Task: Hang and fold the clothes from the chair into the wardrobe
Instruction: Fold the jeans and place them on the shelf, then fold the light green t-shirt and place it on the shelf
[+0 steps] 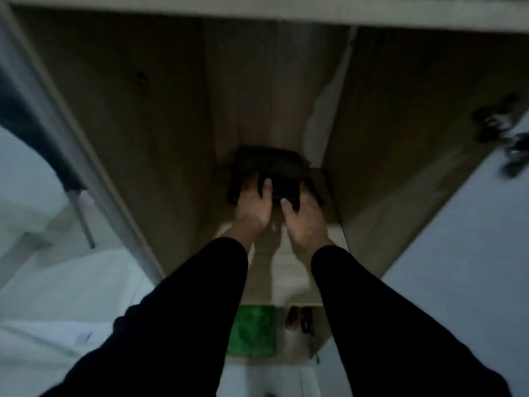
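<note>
A dark folded garment (272, 167) lies at the back of a light wooden wardrobe shelf (289, 270). Both my arms, in black sleeves, reach into the wardrobe compartment. My left hand (253, 206) holds the garment's front left edge, thumb on top and fingers hidden under the cloth. My right hand (305, 216) holds its front right edge the same way, with its thumb on the fabric. The picture is blurred and dim, so the fingers' exact hold is hard to make out.
Wardrobe side panels (400, 138) wall the shelf in left and right, with a top board overhead. Below the shelf sit a green cloth (252, 330) and some small dark items (300, 319). An open white door with a hinge (495, 121) stands right; a chair leg (83, 222) stands left.
</note>
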Motion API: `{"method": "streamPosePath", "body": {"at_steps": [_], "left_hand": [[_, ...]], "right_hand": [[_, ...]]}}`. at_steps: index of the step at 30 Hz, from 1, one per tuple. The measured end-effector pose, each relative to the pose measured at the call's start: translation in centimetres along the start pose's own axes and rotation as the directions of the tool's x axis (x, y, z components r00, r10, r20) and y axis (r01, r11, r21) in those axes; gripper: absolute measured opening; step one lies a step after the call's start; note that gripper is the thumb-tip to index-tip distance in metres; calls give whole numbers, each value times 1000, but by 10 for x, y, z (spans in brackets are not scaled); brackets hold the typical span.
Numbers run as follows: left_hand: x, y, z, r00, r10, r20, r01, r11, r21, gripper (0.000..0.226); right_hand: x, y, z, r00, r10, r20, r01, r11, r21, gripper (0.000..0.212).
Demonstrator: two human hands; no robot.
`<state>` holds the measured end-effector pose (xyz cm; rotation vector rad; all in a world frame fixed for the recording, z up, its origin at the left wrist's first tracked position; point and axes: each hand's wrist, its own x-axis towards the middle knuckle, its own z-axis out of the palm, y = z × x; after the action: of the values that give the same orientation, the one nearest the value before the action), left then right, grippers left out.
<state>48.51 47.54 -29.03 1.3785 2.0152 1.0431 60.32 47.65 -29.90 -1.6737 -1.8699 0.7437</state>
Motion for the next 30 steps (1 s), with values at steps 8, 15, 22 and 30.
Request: {"method": "streamPosePath", "body": {"at_steps": [8,15,22,30], "left_hand": [[-201,44,-104,996,-34,-83,6,948,-317,49],[-318,48,-195,938,-192,-288,71,922,-381,46],[-436,26,-234,778,-451,-438,205,840,-502,31],[-573,-19,-239,496,-667,-556,286,730,-621,41]], "right_hand": [[-192,-65,-76,983,183,-8,-169,923,346,62],[-321,-104,-101,992,111,67,-129,870,476,57],[-392,-123,-104,975,-79,206,-31,877,480,52],[-477,-133,-91,867,-269,419,60,891,449,52]]}}
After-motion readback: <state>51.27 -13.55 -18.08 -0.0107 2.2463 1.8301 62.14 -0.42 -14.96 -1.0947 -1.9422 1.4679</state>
